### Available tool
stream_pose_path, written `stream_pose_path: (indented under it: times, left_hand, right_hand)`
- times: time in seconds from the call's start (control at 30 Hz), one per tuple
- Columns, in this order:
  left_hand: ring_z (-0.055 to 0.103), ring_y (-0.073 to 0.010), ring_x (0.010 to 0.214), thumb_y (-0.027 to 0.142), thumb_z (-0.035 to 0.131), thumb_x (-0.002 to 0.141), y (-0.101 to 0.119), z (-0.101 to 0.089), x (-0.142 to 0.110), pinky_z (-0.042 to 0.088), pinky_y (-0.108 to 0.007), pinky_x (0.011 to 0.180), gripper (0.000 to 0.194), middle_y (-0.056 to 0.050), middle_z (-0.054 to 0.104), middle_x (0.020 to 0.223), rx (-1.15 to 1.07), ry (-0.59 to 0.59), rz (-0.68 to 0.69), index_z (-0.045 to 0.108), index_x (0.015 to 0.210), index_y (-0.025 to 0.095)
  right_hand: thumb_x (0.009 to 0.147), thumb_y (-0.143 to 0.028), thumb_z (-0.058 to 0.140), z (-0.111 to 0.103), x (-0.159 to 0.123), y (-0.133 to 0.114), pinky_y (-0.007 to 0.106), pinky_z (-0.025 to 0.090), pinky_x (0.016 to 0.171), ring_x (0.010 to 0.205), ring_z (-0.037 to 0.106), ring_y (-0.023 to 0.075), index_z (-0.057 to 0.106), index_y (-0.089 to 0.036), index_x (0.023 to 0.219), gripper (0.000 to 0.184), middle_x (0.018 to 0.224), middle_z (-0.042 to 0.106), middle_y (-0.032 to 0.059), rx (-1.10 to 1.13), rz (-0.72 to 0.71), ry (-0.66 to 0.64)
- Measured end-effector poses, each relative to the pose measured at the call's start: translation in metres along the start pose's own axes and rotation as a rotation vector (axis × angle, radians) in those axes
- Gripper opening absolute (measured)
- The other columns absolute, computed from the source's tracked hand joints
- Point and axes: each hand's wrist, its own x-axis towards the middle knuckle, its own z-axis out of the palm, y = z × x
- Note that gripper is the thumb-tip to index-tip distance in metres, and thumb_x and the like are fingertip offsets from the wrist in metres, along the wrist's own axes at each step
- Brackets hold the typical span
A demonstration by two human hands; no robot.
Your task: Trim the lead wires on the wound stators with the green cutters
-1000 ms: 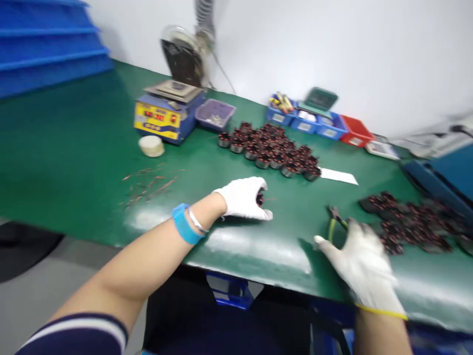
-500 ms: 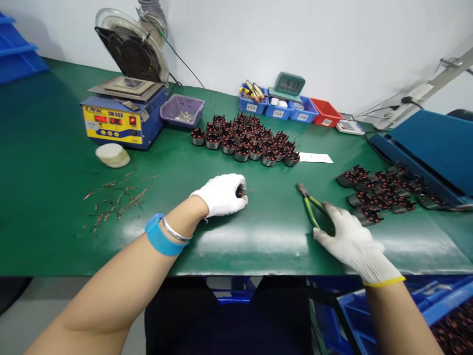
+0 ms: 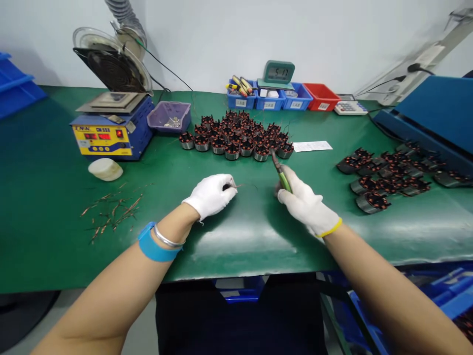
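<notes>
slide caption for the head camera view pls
Gloved right hand holds green-handled cutters; a thin wire juts from the gloved left hand, near copper-wound stators.

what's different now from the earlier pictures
The right hand has picked up the pliers that lay on the table and brought them left, toward the left hand. The left hand still grips a mostly hidden part, a thin wire sticking out. The coils and wire scraps stayed put.
</notes>
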Motion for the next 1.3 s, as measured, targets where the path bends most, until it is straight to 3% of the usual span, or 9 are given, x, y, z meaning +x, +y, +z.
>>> stream_pose_path:
  times: [0.1,0.2,0.37,0.73,0.93,1.1,1.13,1.27,1.3]
  left_hand:
    - [0.062,-0.0184,0.073,0.033,0.049,0.082,0.0,0.004,0.002,0.045,-0.029,0.068,0.018,-0.001,0.07,0.077,-0.022,0.054,-0.011,0.064,0.082,0.022]
    - [0.063,-0.0179,0.073,0.034,0.051,0.082,-0.001,0.009,0.004,0.047,-0.029,0.069,0.02,-0.001,0.071,0.077,-0.048,0.084,-0.033,0.066,0.084,0.022]
    - [0.064,-0.0177,0.075,0.035,0.053,0.081,-0.003,0.013,0.005,0.049,-0.029,0.069,0.02,-0.001,0.073,0.082,-0.133,0.105,-0.058,0.068,0.086,0.022]
    - [0.064,-0.0194,0.082,0.033,0.052,0.081,-0.005,0.014,0.006,0.048,-0.03,0.073,0.02,-0.001,0.072,0.086,-0.134,0.12,-0.027,0.068,0.083,0.022]
    - [0.064,-0.0198,0.08,0.032,0.054,0.079,-0.004,0.013,0.007,0.048,-0.031,0.071,0.019,-0.001,0.072,0.085,-0.123,0.103,-0.057,0.069,0.083,0.022]
    - [0.064,-0.0214,0.084,0.036,0.055,0.078,-0.002,0.008,0.003,0.049,-0.032,0.075,0.021,-0.002,0.071,0.09,-0.041,0.08,-0.075,0.067,0.088,0.023]
    - [0.064,-0.0229,0.087,0.041,0.059,0.075,-0.002,0.005,0.0,0.05,-0.033,0.077,0.028,-0.003,0.07,0.095,0.009,0.079,-0.081,0.066,0.095,0.023]
    - [0.063,-0.0308,0.097,0.067,0.073,0.051,-0.006,-0.012,-0.013,0.051,-0.038,0.081,0.088,-0.008,0.062,0.117,0.234,0.008,-0.115,0.052,0.125,0.025]
    - [0.064,-0.0314,0.095,0.07,0.073,0.048,-0.008,-0.016,-0.016,0.051,-0.038,0.078,0.093,-0.008,0.062,0.118,0.274,-0.03,-0.122,0.051,0.126,0.026]
  right_hand:
    - [0.067,-0.025,0.052,-0.001,0.003,-0.014,0.041,0.054,0.071,0.069,0.06,0.0191,0.035,-0.023,0.137,0.073,0.083,0.059,0.0007,0.68,0.1,-0.47]
    - [0.064,-0.026,0.061,0.0,0.003,-0.011,0.034,0.053,0.059,0.059,0.059,0.0155,0.039,-0.02,0.131,0.071,0.076,0.057,-0.0025,0.911,0.213,-0.69]
    - [0.071,-0.028,0.068,-0.002,0.001,0.001,0.034,0.057,0.064,0.071,0.067,0.0193,0.037,-0.021,0.135,0.071,0.085,0.062,0.0008,0.873,0.313,-0.763]
    - [0.069,-0.031,0.069,-0.002,0.002,-0.015,0.028,0.055,0.056,0.069,0.068,0.0191,0.037,-0.021,0.139,0.077,0.079,0.063,0.0008,0.629,0.333,-0.837]
    - [0.07,-0.021,0.061,0.009,0.005,-0.029,0.024,0.052,0.05,0.058,0.066,0.0165,0.048,-0.02,0.113,0.045,0.067,0.062,-0.002,0.587,0.389,-0.779]
    - [0.07,-0.019,0.055,0.015,0.009,-0.03,0.021,0.044,0.042,0.051,0.061,0.0154,0.045,-0.021,0.091,0.023,0.063,0.058,-0.0028,0.5,0.323,-0.759]
    - [0.07,-0.019,0.054,0.014,0.009,-0.03,0.021,0.042,0.042,0.049,0.06,0.0151,0.046,-0.022,0.091,0.023,0.062,0.057,-0.003,0.484,0.305,-0.764]
    - [0.077,-0.023,0.049,0.009,0.009,-0.037,0.023,0.042,0.045,0.047,0.056,0.0156,0.049,-0.021,0.105,0.029,0.055,0.055,-0.0029,0.314,0.288,-0.797]
    - [0.08,-0.026,0.048,0.007,0.007,-0.039,0.025,0.044,0.048,0.049,0.057,0.0171,0.049,-0.021,0.113,0.034,0.055,0.056,-0.0018,0.221,0.276,-0.8]
